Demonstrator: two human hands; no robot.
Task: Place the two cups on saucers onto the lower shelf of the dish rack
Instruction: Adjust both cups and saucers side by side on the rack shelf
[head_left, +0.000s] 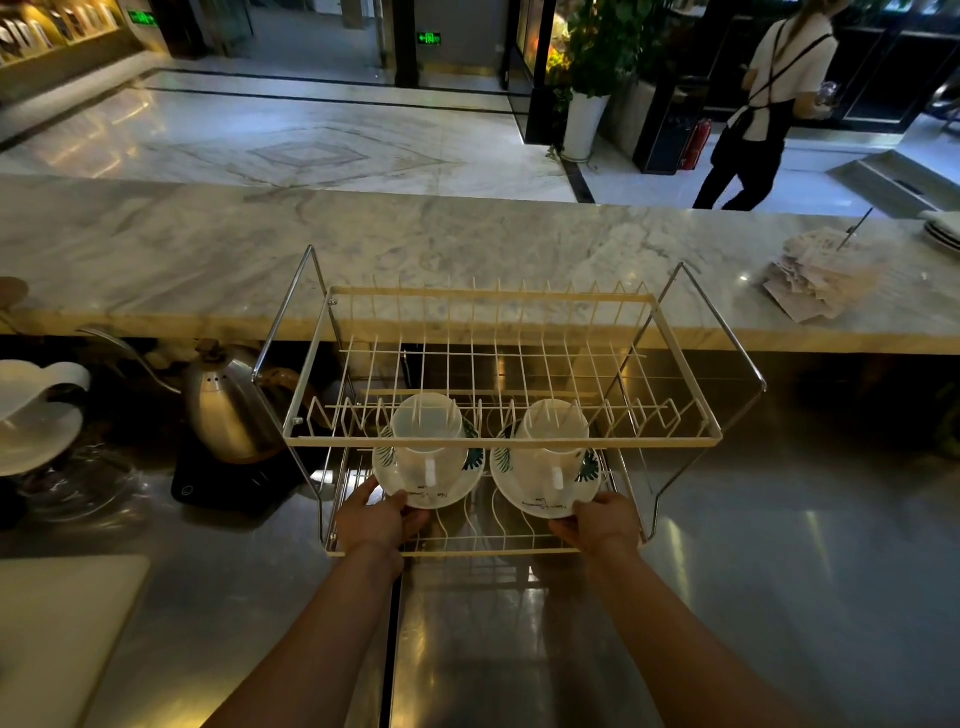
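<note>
A two-tier cream wire dish rack (498, 442) stands on the steel counter. Two white cups sit upside down on leaf-patterned saucers inside its lower tier, under the upper shelf. The left cup (427, 431) rests on the left saucer (441, 493), whose near rim my left hand (376, 522) grips. The right cup (555, 431) rests on the right saucer (540, 501), and my right hand (602, 522) pinches its near rim. Both saucers lie over the lower shelf wires (467, 543); I cannot tell whether they rest on them.
A steel gooseneck kettle (228, 410) on a black base stands left of the rack, with white ceramic ware (36, 415) further left. A white board (57, 623) lies at the near left. A marble bar top (363, 249) runs behind, with paper slips (815, 280). A person walks beyond.
</note>
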